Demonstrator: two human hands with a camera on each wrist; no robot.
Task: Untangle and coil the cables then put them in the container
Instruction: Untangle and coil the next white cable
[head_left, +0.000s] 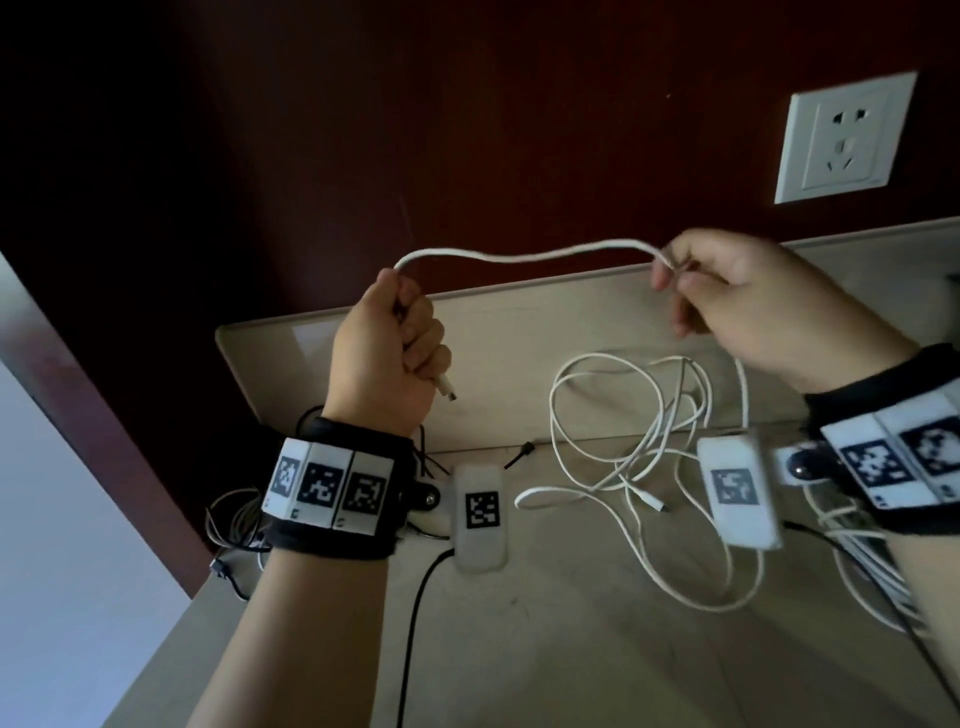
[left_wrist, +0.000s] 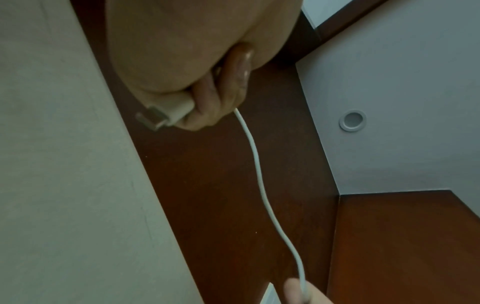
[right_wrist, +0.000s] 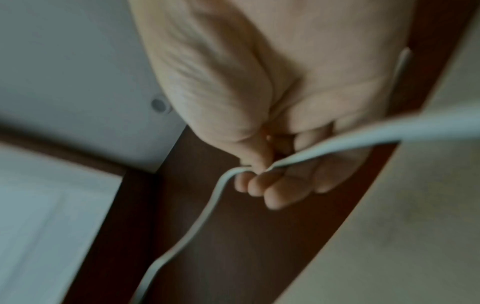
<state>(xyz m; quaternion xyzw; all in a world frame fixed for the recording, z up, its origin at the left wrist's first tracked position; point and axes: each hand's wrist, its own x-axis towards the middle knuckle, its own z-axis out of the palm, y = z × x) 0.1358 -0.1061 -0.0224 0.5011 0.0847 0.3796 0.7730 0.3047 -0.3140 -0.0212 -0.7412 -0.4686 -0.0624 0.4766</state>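
Left hand (head_left: 387, 348) fists the white cable (head_left: 519, 255) near its USB plug (head_left: 447, 389); right hand (head_left: 748, 296) pinches it. Loose white cables (head_left: 631, 457) tangle on the table (head_left: 519, 623) beneath; wall socket (head_left: 844, 137) behind.

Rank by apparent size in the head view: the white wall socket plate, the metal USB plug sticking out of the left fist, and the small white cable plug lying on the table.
1. White wall socket plate, by far the largest.
2 and 3. The metal USB plug below the left hand and the small white cable plug on the table look alike; I won't rank them.
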